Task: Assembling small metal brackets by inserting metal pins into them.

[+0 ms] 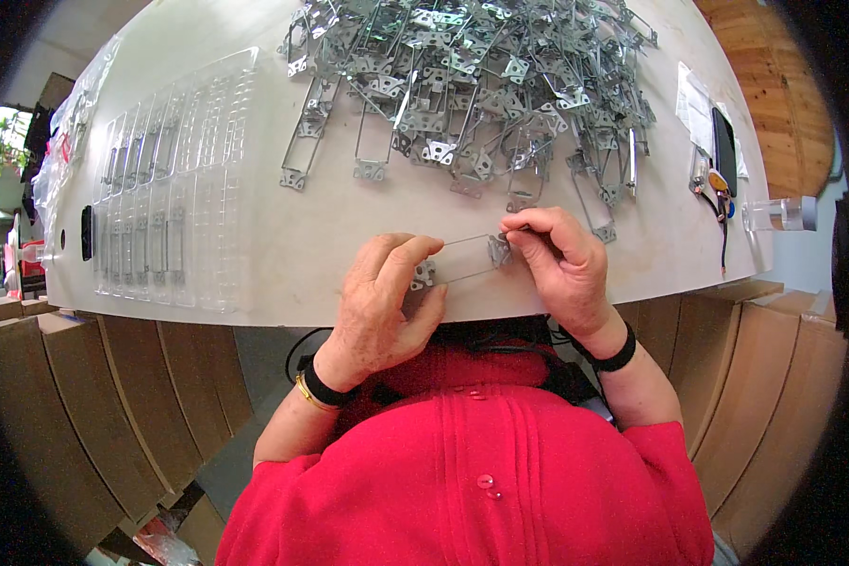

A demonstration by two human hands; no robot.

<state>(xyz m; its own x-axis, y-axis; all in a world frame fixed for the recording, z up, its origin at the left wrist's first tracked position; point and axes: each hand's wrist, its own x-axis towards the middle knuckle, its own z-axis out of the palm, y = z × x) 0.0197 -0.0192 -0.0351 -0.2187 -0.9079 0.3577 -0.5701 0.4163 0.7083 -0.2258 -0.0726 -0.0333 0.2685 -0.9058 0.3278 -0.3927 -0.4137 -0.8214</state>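
Between my hands, just above the near part of the table, is a metal bracket [499,249] with two thin wire sides and a small punched plate at each end. My left hand [379,297] grips its left plate between the thumb and bent fingers, which partly cover it. At the opposite plate, the thumb and forefinger of my right hand [569,272] pinch the upper corner; anything small between those fingertips is hidden. Beyond my hands lies a large tangled heap of similar brackets [439,151], with a few loose ones along its near side.
On the left, a clear plastic tray [231,189] holds several brackets in its slots. A dark flat object [88,233] lies beside it. A phone [724,141], a cable and a clear cylindrical container [785,215] are at the right edge. Cardboard boxes [61,406] stand below the table.
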